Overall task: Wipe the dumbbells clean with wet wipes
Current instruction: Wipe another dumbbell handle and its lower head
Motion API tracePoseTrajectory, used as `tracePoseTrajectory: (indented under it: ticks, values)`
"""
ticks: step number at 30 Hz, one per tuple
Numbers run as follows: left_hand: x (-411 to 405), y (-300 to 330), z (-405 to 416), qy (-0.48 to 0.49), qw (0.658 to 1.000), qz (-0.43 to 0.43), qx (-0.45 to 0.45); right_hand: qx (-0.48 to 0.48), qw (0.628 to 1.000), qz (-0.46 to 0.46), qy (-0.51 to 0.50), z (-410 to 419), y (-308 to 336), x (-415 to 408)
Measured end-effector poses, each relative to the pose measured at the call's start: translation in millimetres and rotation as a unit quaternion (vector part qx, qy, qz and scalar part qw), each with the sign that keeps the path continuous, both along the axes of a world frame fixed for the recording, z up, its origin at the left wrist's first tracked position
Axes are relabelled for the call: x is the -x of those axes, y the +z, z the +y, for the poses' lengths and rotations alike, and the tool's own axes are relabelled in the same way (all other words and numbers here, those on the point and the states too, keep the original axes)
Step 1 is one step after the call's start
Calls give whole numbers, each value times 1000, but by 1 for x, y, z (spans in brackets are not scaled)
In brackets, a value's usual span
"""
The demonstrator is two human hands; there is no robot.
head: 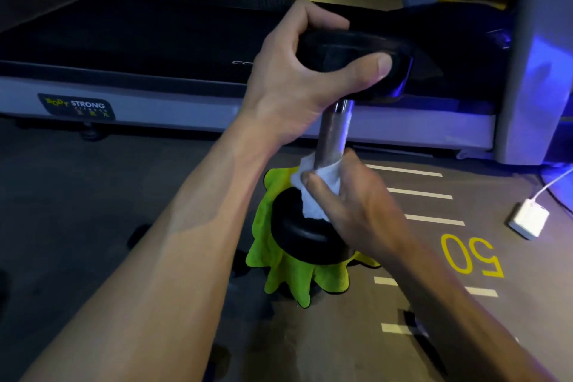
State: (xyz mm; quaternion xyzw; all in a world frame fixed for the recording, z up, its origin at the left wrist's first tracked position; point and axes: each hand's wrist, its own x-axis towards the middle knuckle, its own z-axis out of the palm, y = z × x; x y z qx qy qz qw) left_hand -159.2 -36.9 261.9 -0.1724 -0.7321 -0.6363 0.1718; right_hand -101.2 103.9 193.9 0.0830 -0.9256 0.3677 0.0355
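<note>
The dumbbell (325,146) stands upright, its lower head on a green microfibre cloth (279,270) on the floor. The right hand (350,205) pinches a white wet wipe (313,189) around the base of the chrome handle (336,130). Farther off, the left hand (297,71) grips the upper head, steadying it before the treadmill (155,49). Step in hand: wiping the handle. The next move probably calls for drawing the wipe upward along the bar.

A treadmill (155,49) stood at the far side. The grey floor (93,195) carried white stripes (418,192) at right, under blue light.
</note>
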Motion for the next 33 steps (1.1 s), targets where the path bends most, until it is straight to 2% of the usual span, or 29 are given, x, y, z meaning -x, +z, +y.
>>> tracePoseTrajectory:
  ticks: [3, 5, 7, 9, 12, 14, 17, 21, 25, 27, 31, 33]
  values:
    - [1, 0, 1, 38, 999, 0, 15, 113, 989, 76, -59, -20, 25, 24]
    - [1, -1, 0, 45, 999, 4, 24, 172, 978, 95, -72, -30, 28, 32]
    - [1, -2, -5, 52, 998, 5, 19, 138, 988, 67, -34, -28, 22, 27]
    - [2, -3, -9, 53, 999, 0, 14, 42, 999, 4, 6, -13, 8, 14]
    - [3, -3, -10, 47, 999, -1, 6, -59, 991, -83, 80, 17, -5, 9]
    - [3, -4, -10, 40, 999, -2, 8, -63, 986, -99, 116, 25, 0, 14]
    - [3, -4, -10, 33, 999, -3, 5, -44, 989, -62, 123, 22, 1, 19]
    - [4, -3, -9, 37, 999, -9, 19, 124, 991, 39, 34, -6, 15, 28]
    - [4, -3, -9, 28, 1000, 3, 12, 312, 945, 94, -38, -35, 24, 34]
    - [3, -5, -8, 20, 1000, 3, 5, 338, 931, 129, -43, -39, 17, 34]
    - [1, -4, -6, 0, 1000, 11, -8, 368, 923, 106, -33, -32, 16, 30]
    - [1, -5, -5, -8, 1000, 5, -23, 415, 909, 31, -24, -27, 17, 34]
